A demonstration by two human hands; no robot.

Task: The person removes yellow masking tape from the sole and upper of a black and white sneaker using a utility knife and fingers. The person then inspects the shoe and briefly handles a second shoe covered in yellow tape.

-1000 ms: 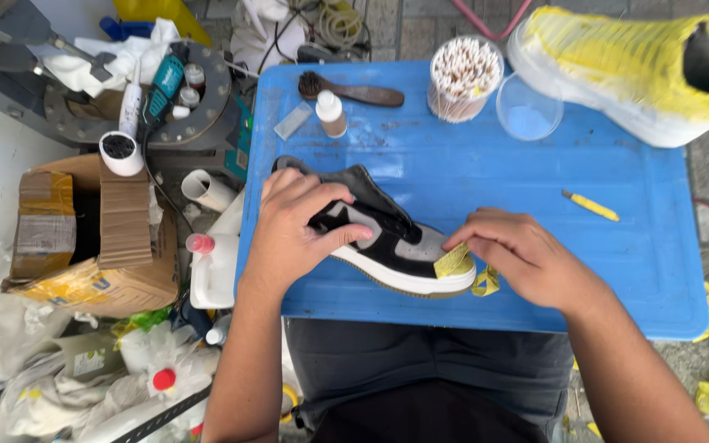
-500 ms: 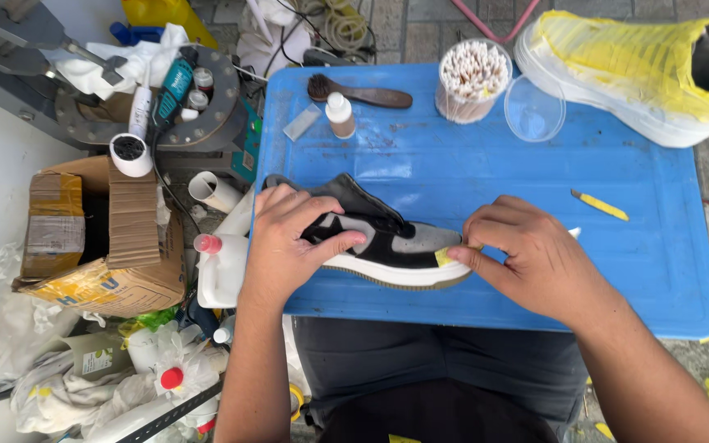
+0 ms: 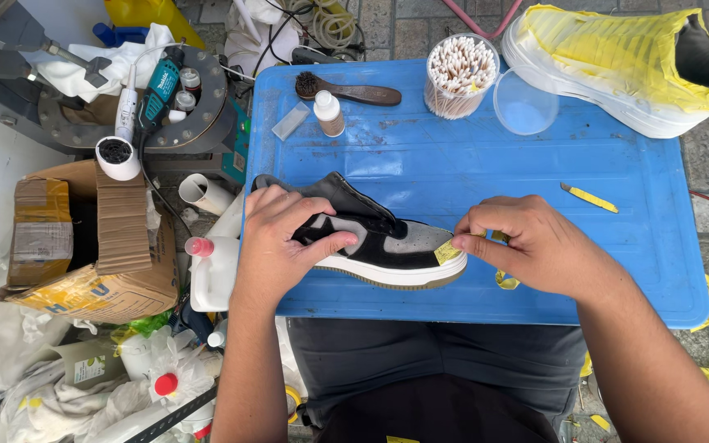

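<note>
At the far left an open brown corrugated cardboard box (image 3: 84, 246) sits tilted among crumpled plastic bags; a pale rectangular label is on its left flap and blue lettering runs along its lower yellow-brown side. Just right of it stands a white plastic jug with a pink cap (image 3: 211, 275), and below that lies a white bottle with a red cap (image 3: 166, 384) beside a pale green-labelled pouch.

On the blue plastic tabletop (image 3: 420, 156) the left hand (image 3: 276, 242) is closed over the heel and collar of a black, grey and white low sneaker (image 3: 379, 246), thumb along its side, pinning it on its side near the table's front edge. The right hand (image 3: 535, 246) pinches a strip of yellow masking tape (image 3: 449, 250) between thumb and forefinger at the shoe's toe, where the grey toe meets the white sole.

This looks like the masking step, just begun at the toe. The next move seems to call for pressing the tape flat along the sole edge while the left hand steadies the shoe.

Farther back stand a small white bottle with a tan label (image 3: 329, 113), a clear round tub of cotton swabs (image 3: 459, 75) and its clear lid (image 3: 525, 102). At the right rests a white-soled shoe wrapped in yellow tape (image 3: 625, 66).
</note>
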